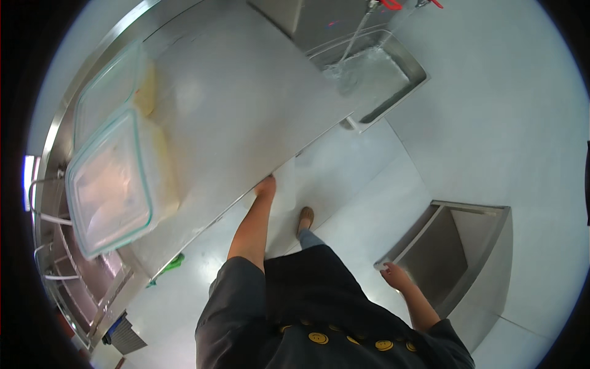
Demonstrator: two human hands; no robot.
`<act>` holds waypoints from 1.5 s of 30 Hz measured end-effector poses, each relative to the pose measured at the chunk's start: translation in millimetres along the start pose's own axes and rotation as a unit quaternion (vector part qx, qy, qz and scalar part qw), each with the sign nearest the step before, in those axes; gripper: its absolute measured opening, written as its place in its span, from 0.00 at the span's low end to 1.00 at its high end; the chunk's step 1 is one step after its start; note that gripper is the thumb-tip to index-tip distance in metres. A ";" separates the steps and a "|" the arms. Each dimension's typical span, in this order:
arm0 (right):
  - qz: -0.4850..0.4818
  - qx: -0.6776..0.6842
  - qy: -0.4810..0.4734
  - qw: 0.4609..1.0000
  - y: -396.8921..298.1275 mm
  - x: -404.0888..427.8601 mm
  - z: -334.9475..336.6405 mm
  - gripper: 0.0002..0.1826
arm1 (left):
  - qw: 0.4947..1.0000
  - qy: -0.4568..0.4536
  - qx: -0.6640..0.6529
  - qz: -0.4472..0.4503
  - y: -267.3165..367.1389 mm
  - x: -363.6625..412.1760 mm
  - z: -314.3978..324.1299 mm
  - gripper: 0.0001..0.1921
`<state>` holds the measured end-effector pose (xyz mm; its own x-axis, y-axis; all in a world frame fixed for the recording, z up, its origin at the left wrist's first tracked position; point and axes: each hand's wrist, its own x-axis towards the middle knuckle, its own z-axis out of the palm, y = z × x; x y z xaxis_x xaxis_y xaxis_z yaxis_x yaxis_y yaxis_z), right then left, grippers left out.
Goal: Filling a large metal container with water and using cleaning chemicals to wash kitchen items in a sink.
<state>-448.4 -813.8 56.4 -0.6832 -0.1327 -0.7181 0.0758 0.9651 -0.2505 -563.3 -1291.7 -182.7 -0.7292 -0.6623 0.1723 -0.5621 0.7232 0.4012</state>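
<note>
My left hand (266, 185) is at the front edge of a stainless steel counter (239, 97). Its fingers are partly hidden at that edge, so whether they grip it cannot be told. My right hand (395, 276) hangs lower at the right, its fingers bent beside the near corner of a steel unit (438, 249) with raised rims. Contact there is unclear. Two plastic boxes stand on the counter's left part. The nearer box (113, 184) and the farther box (110, 99) have clear lids with teal rims, and something pale shows through the nearer lid.
Water runs from a red-handled tap (372, 6) into a steel sink (417, 76) beyond the counter. A second red handle (435, 3) is beside it. Green cloth-like material (174, 263) shows below the counter edge. Wire handles (50, 217) and steel compartments (85, 276) lie far left.
</note>
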 end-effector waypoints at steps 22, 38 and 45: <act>-0.197 0.051 0.003 0.979 176.8 124.0 -34.3 0.16 | 0.972 -0.232 0.006 -0.033 109.5 -51.8 -60.2 0.16; -0.216 0.091 -0.370 0.899 -312.4 226.5 107.6 0.14 | 0.828 -0.280 -0.026 -0.485 -83.7 -470.9 -284.6 0.13; -0.143 0.234 -0.343 0.898 -494.8 303.9 255.1 0.10 | 0.698 -0.191 -0.120 -0.679 -30.4 -544.8 -286.7 0.12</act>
<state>-508.2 -1389.3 -203.4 -0.1278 -0.6232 -0.7715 0.3754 0.6896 -0.6192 -37.1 -1009.0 -30.8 0.3367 -0.5715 -0.7483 -0.7880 -0.6061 0.1083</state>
